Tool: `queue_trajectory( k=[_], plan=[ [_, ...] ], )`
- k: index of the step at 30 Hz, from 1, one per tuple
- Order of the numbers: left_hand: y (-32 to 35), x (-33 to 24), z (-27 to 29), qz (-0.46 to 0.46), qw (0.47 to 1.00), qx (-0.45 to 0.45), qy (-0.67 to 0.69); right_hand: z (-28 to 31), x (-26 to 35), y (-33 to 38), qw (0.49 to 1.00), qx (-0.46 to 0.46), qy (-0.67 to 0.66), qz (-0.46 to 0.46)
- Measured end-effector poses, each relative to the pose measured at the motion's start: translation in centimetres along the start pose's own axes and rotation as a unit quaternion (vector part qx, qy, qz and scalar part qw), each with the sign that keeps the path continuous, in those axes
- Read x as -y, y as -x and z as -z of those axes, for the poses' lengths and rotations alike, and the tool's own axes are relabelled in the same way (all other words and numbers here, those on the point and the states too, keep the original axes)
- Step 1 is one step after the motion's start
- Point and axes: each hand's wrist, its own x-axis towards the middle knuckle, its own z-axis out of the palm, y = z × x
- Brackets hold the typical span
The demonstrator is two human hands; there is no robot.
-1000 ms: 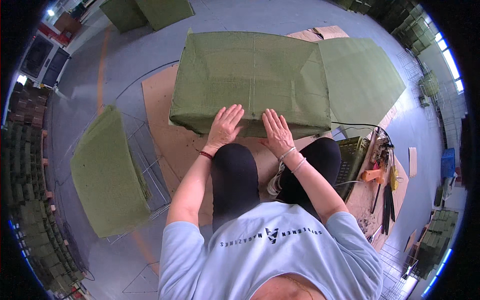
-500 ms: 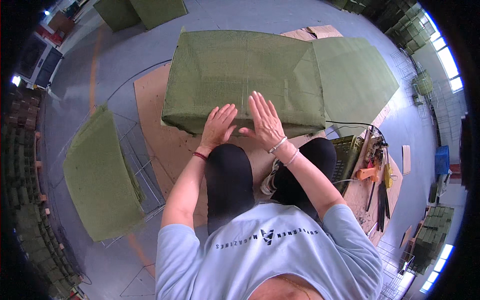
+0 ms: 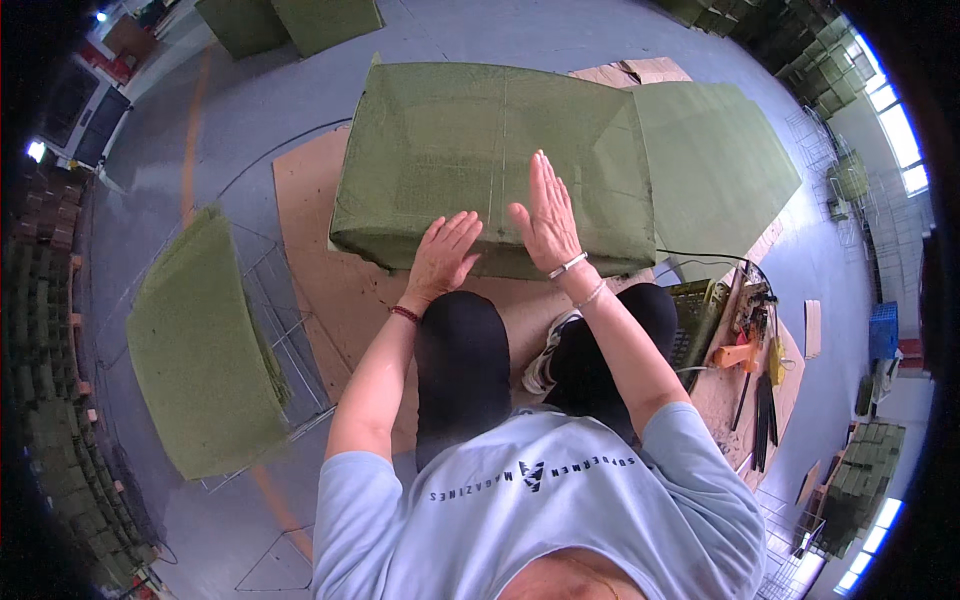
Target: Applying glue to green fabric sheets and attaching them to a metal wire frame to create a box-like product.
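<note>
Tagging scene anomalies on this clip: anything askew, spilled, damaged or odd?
Nothing plainly spilled or broken. Mildly untidy: the orange tool and black strips lie bunched on the right-hand cardboard. The green box looks dark and uneven along its near lower edge; whether that's damage, I can't tell.

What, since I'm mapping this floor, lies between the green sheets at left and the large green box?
In the head view: a wire frame and grey floor beside the green sheets, then brown cardboard reaching to the green box.
</note>
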Motion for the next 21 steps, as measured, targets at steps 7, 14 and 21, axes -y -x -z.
queue_trajectory(
  k=[7, 14, 21],
  plan=[
    [-0.1, -0.3, 0.2, 0.024, 0.999, 0.005, 0.032, -5.8, 0.0, -3.6, 0.993, -0.021, 0.092, 0.077],
    [-0.1, -0.3, 0.2, 0.020, 0.999, 0.000, 0.041, -6.7, -1.6, -6.4, 0.977, 0.115, -0.145, -0.108],
    [0.5, 0.0, -0.2, 0.011, 1.000, 0.024, 0.006, -7.2, -0.9, -4.6, 0.963, 0.153, 0.204, 0.090]
  ],
)
